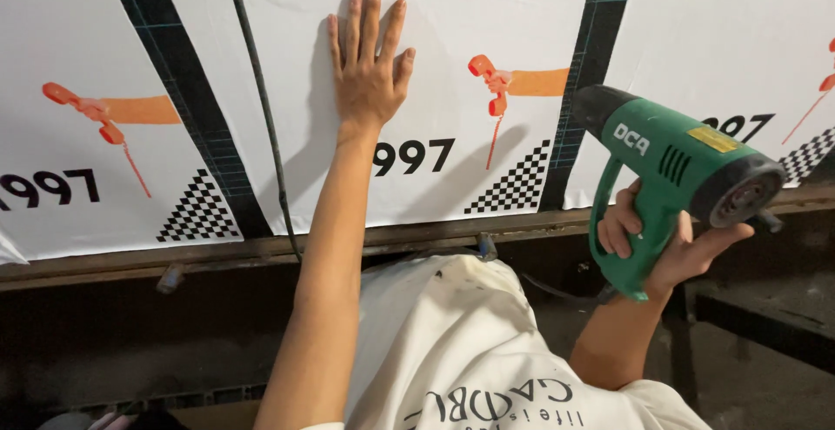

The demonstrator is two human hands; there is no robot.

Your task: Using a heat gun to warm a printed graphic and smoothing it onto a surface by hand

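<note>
Green heat gun (674,178) with black nozzle and a yellow label; white sheet (417,91) printed with orange phone handsets, black-and-white checkered triangles, black numerals, black gridded stripes; off-white shirt (452,343) with dark lettering.

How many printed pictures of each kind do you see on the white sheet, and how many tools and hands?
Orange phone pictures: 3 (left, middle, one cut off at the right edge)
Checkered triangles: 3 ()
Green heat gun: 1
Hands: 2 (left hand flat on the white sheet, right hand holding the gun)
Total: 9
</note>
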